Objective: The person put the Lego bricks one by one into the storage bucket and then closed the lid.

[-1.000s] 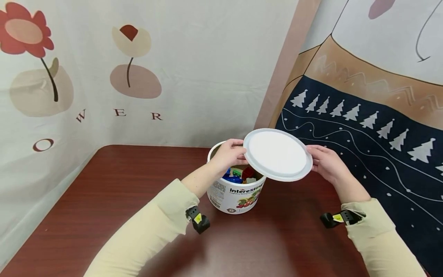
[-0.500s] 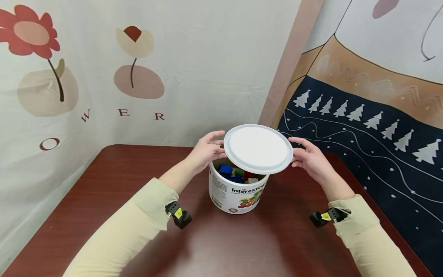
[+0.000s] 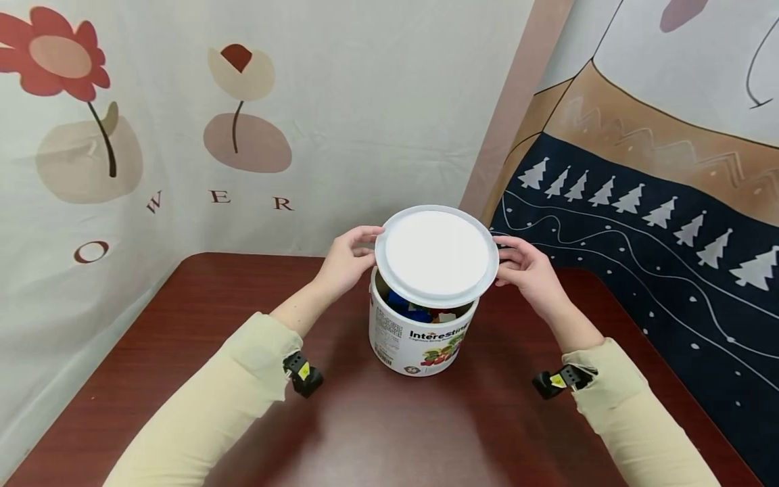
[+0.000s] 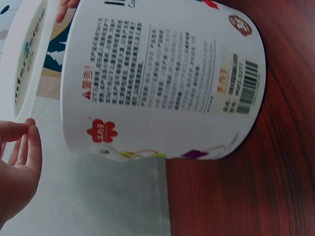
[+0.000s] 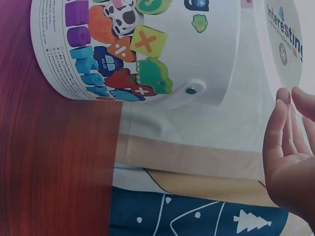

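A round white lid (image 3: 435, 257) is held, slightly tilted, just above a white bucket (image 3: 389, 325) in the head view. My left hand (image 3: 343, 265) pinches the lid's left edge between thumb and fingers. At the opposite edge, my right hand (image 3: 531, 276) pinches it too. Colourful toy pieces (image 3: 418, 315), blue, red and white, show through the gap at the bucket's front; the lid hides the others. The left wrist view has a clear space between the lid (image 4: 30, 59) and the bucket's rim. Printed lettering faces out on the lid (image 5: 283, 44) in the right wrist view.
The bucket stands on a dark red-brown wooden table (image 3: 389, 433). Behind the table hangs a pale flower-printed cloth (image 3: 365, 122). To the right is a dark blue cloth (image 3: 669, 297) with white trees. Each sleeve cuff carries a small black camera (image 3: 302, 374).
Both hands have carried the lid leftward, so it now lies over most of the bucket's opening. My left hand has moved from over the bucket's rim to its outer left side.
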`<action>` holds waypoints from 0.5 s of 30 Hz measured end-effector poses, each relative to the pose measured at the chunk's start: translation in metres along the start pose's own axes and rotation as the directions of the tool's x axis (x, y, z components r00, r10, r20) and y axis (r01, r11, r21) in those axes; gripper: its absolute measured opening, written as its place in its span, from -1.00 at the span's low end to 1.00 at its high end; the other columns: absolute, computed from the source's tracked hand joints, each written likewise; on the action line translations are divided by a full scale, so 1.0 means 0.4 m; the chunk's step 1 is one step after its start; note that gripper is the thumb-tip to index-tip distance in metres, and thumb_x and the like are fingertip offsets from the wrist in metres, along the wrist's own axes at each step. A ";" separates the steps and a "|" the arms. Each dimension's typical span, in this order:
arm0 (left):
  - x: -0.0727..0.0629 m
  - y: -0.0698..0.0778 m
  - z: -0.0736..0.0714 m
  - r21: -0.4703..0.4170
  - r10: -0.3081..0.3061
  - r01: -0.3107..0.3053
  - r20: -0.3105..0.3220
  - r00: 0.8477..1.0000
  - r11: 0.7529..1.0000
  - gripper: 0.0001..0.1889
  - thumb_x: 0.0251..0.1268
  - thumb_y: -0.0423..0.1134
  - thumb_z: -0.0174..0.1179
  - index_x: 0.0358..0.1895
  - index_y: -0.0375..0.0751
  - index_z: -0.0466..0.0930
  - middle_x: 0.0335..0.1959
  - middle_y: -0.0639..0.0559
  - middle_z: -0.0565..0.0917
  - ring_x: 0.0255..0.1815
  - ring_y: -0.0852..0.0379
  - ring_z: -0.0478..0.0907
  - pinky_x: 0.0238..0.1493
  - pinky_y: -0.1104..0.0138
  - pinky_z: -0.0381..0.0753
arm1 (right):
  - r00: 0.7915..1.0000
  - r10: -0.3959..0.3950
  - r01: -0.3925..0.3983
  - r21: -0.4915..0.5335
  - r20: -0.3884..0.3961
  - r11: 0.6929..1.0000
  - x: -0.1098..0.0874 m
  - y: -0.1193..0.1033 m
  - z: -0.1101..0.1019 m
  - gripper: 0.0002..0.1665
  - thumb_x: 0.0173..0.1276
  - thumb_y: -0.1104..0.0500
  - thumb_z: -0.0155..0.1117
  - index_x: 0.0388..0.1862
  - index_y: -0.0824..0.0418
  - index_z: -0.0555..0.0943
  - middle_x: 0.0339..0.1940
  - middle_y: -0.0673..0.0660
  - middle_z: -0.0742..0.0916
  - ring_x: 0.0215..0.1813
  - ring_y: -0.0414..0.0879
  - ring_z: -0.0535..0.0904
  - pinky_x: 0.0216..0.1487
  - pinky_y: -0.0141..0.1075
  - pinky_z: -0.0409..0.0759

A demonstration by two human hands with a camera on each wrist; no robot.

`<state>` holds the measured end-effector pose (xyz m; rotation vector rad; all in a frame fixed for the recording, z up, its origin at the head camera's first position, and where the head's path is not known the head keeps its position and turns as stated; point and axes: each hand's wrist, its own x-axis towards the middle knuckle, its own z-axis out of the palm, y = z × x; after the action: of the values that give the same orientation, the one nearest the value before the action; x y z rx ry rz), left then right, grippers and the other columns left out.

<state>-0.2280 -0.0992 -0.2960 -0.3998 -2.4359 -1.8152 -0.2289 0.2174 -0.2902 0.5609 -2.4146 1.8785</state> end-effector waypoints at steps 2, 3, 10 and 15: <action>-0.001 -0.003 -0.005 0.021 0.026 -0.026 -0.001 1.000 0.999 -0.58 0.30 -0.36 0.09 0.23 -0.14 0.42 0.17 -0.15 0.49 0.06 -0.09 0.57 0.12 0.10 0.53 | 1.000 -0.018 0.018 -0.024 -0.018 1.000 0.000 -0.003 0.005 -0.54 0.29 0.33 0.20 0.17 0.14 0.44 -0.21 -0.23 0.67 -0.30 -0.34 0.62 -0.28 -0.49 0.62; -0.001 -0.004 -0.007 0.031 0.043 -0.043 0.001 0.999 0.999 -0.59 0.31 -0.34 0.10 0.22 -0.14 0.42 0.15 -0.15 0.50 0.05 -0.08 0.57 0.12 0.10 0.53 | 0.999 -0.027 0.026 -0.032 -0.029 0.999 -0.001 -0.006 0.006 -0.56 0.29 0.32 0.20 0.16 0.14 0.46 -0.21 -0.22 0.66 -0.30 -0.34 0.61 -0.28 -0.50 0.61; -0.005 0.007 -0.013 0.114 0.158 -0.156 -0.009 0.987 0.981 -0.65 0.28 -0.26 0.17 0.14 -0.13 0.49 -0.02 -0.12 0.61 -0.04 -0.01 0.58 0.06 0.15 0.57 | 0.988 -0.100 0.088 -0.101 -0.121 0.991 0.000 -0.030 0.012 -0.59 0.35 0.21 0.17 0.16 0.29 0.49 -0.21 -0.27 0.66 -0.30 -0.34 0.58 -0.29 -0.51 0.61; -0.006 0.017 -0.011 0.154 0.222 -0.213 -0.039 0.974 0.965 -0.70 0.29 -0.24 0.16 0.07 -0.13 0.54 -0.14 -0.10 0.63 -0.17 0.05 0.58 -0.08 0.26 0.59 | 0.968 -0.157 0.116 -0.210 -0.195 0.971 0.005 -0.044 0.017 -0.59 0.36 0.23 0.15 0.13 0.41 0.48 -0.26 -0.35 0.62 -0.33 -0.41 0.56 -0.29 -0.55 0.60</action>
<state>-0.2244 -0.1021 -0.2890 -0.5701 -2.3630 -1.5256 -0.2242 0.2070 -0.2753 0.4761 -2.3233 1.5372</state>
